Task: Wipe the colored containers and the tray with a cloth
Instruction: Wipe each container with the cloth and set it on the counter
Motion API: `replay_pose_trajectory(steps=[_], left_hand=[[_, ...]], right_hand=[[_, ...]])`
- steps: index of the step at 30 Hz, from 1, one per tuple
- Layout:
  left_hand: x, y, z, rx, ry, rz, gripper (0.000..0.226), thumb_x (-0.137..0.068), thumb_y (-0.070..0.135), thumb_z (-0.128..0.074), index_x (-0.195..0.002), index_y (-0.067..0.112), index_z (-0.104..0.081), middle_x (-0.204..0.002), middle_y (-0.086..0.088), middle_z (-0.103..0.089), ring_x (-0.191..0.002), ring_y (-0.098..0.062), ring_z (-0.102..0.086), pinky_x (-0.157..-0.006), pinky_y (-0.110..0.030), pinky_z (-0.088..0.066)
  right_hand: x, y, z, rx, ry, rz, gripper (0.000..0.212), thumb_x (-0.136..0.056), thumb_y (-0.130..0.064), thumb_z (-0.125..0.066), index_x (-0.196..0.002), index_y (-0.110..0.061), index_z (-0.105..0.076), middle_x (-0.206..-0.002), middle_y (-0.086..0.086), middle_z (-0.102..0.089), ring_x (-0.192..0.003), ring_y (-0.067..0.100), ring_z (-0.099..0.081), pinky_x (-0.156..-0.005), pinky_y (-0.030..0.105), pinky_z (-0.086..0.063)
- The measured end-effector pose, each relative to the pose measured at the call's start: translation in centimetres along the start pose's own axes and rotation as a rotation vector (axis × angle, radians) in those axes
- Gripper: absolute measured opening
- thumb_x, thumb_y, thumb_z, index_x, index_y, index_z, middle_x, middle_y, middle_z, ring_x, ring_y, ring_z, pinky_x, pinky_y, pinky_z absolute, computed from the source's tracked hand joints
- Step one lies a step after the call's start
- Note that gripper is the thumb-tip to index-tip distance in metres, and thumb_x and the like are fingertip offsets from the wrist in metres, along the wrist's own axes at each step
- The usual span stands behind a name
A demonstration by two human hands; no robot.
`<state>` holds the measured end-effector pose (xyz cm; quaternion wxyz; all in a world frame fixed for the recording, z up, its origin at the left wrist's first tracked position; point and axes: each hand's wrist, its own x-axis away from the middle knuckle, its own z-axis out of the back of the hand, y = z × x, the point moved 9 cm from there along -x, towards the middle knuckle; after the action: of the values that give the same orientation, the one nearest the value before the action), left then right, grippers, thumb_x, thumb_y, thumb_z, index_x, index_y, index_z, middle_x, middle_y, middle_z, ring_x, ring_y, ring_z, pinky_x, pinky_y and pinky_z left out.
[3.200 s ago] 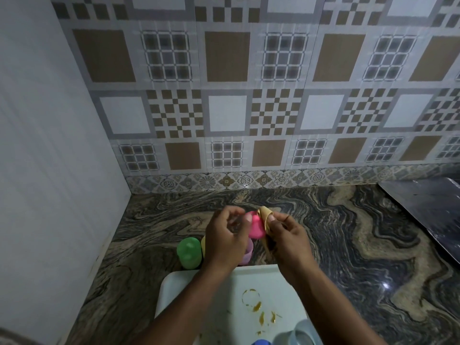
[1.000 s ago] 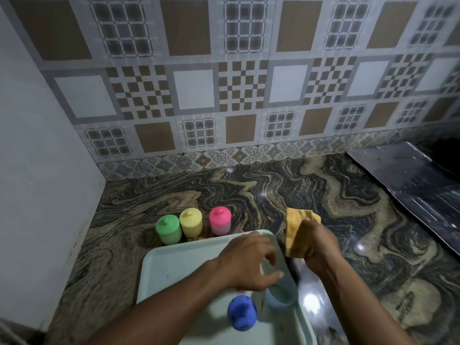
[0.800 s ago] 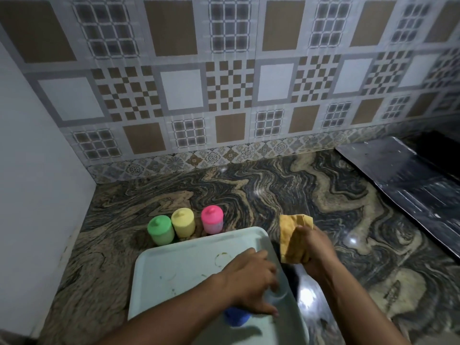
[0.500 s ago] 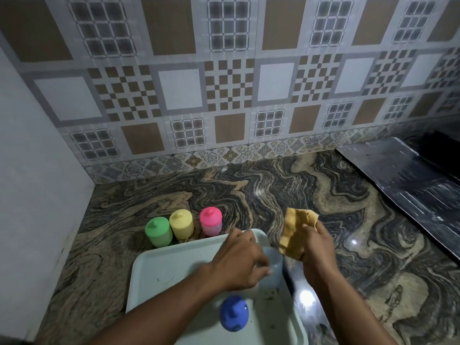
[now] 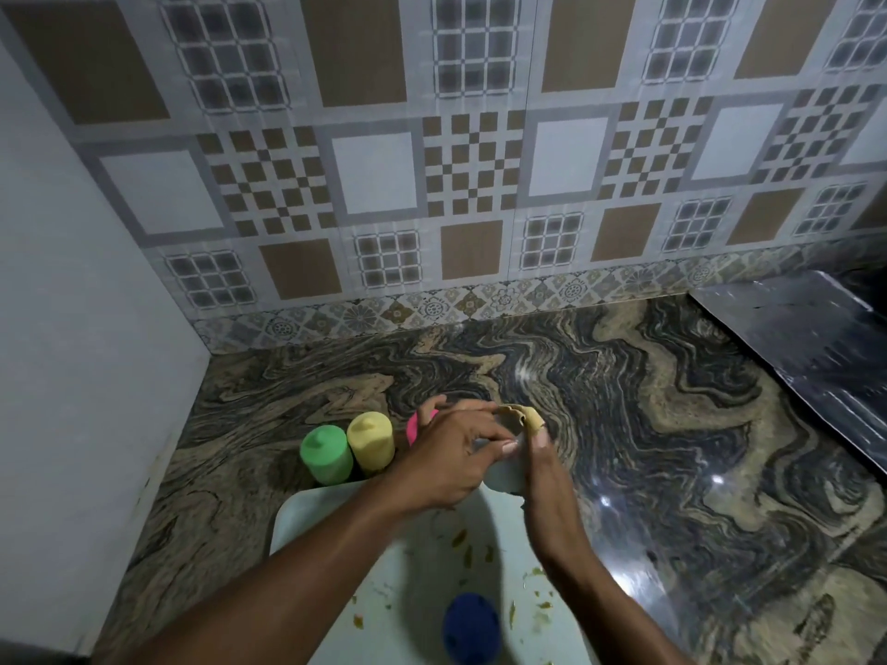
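Only a sliver of the pink container (image 5: 416,427) shows behind the left hand (image 5: 451,463). The blurred pale container (image 5: 505,475) is mostly covered by it and the right hand (image 5: 545,477). The tray (image 5: 307,515) runs off the near edge.

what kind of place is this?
Most likely a home kitchen counter: swirled dark-and-tan stone countertop, patterned brown-and-grey tiled backsplash, and a green plastic lidded container standing by a food-stained white plastic tray.

Home kitchen — marbled stone counter (image 5: 624,424), patterned tile backsplash (image 5: 470,175).
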<state>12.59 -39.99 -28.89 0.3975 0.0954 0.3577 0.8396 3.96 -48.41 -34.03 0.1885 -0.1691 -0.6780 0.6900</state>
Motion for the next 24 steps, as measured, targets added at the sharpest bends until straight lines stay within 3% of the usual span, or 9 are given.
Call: replay_pose_trajectory(steps=[2,4,6,9,14,16,18,21,24], left_hand=[[-0.1,0.1,0.2,0.076,-0.04,-0.007,0.013,-0.089,0.048,-0.06,-0.083,0.045,-0.071,-0.107,0.022,-0.07,-0.134,0.012,-0.038,-0.116,-0.038,0.0],[-0.4,0.7,0.6,0.195,-0.081,0.004,0.013,-0.089,0.046,-0.064,-0.081,0.055,-0.069,-0.124,0.009,-0.068,-0.136,0.007,-0.04,-0.119,-0.041,0.0],[-0.6,1.5,0.9,0.343,-0.133,0.018,0.012,-0.091,0.037,-0.067,-0.092,0.048,-0.073,-0.132,0.001,-0.064,-0.135,0.0,-0.045,-0.119,-0.04,-0.016],[-0.8,1.4,1.4,0.469,-0.198,0.043,0.01,-0.095,0.019,-0.067,-0.094,0.024,-0.076,-0.114,0.0,-0.061,-0.112,-0.014,-0.059,-0.092,-0.04,-0.051],[-1.4,1.4,2.4,0.325,-0.149,0.043,0.009,-0.085,0.037,-0.077,-0.092,0.033,-0.076,-0.12,0.005,-0.055,-0.114,-0.007,-0.057,-0.104,-0.033,-0.043],[-1.6,1.9,2.2,0.315,-0.125,0.017,0.008,-0.083,0.037,-0.078,-0.09,0.034,-0.076,-0.121,0.007,-0.055,-0.115,-0.008,-0.057,-0.103,-0.039,-0.046],[-1.6,2.0,1.6,0.313,-0.128,-0.02,0.005,-0.087,0.03,-0.075,-0.09,0.027,-0.078,-0.126,0.006,-0.052,-0.12,-0.013,-0.054,-0.101,-0.046,-0.047],[-1.0,0.9,1.4,0.491,-0.206,0.005,0.009,-0.092,0.019,-0.071,-0.095,0.021,-0.079,-0.137,0.004,-0.045,-0.13,-0.017,-0.047,-0.092,-0.043,-0.054],[-0.3,0.3,1.8,0.637,-0.272,0.029,0.015,-0.093,0.016,-0.068,-0.097,0.026,-0.078,-0.146,0.003,-0.041,-0.142,-0.016,-0.036,-0.106,-0.039,-0.046]], right_hand=[[-0.8,0.5,0.2,-0.264,-0.057,-0.21,0.05,-0.103,-0.057,-0.028,-0.132,-0.033,-0.06,-0.13,0.006,-0.068,-0.112,0.031,-0.066,-0.083,0.047,-0.056],[-0.5,1.8,-0.3,-0.595,-0.115,-0.562,0.054,-0.103,-0.05,-0.033,-0.129,-0.015,-0.066,-0.123,0.019,-0.069,-0.103,0.042,-0.066,-0.079,0.051,-0.056],[0.3,1.5,-1.0,-0.727,-0.189,-0.712,0.052,-0.096,-0.043,-0.044,-0.114,-0.005,-0.075,-0.114,0.024,-0.071,-0.095,0.044,-0.065,-0.078,0.051,-0.054],[0.3,0.7,-1.3,-0.768,-0.208,-0.716,0.049,-0.086,-0.034,-0.052,-0.111,0.001,-0.074,-0.111,0.027,-0.068,-0.089,0.043,-0.064,-0.073,0.049,-0.055],[-2.0,-0.3,1.8,-0.376,0.038,-0.427,0.039,-0.105,-0.032,-0.041,-0.116,-0.004,-0.066,-0.095,0.027,-0.065,-0.075,0.038,-0.06,-0.057,0.043,-0.048],[-2.2,-1.3,1.7,-0.27,0.041,-0.32,0.04,-0.106,-0.032,-0.038,-0.116,-0.006,-0.067,-0.088,0.023,-0.068,-0.066,0.032,-0.062,-0.052,0.038,-0.048],[-1.7,-0.9,1.0,-0.334,0.018,-0.385,0.04,-0.106,-0.033,-0.039,-0.115,-0.006,-0.067,-0.086,0.021,-0.07,-0.062,0.03,-0.064,-0.05,0.037,-0.05],[-0.3,-0.1,-0.9,-0.606,-0.096,-0.62,0.04,-0.103,-0.031,-0.043,-0.117,-0.003,-0.066,-0.098,0.025,-0.069,-0.079,0.039,-0.064,-0.063,0.045,-0.053],[0.7,-0.5,-2.3,-0.744,-0.192,-0.747,0.042,-0.098,-0.028,-0.044,-0.117,0.003,-0.065,-0.102,0.026,-0.067,-0.083,0.041,-0.063,-0.075,0.049,-0.048]])
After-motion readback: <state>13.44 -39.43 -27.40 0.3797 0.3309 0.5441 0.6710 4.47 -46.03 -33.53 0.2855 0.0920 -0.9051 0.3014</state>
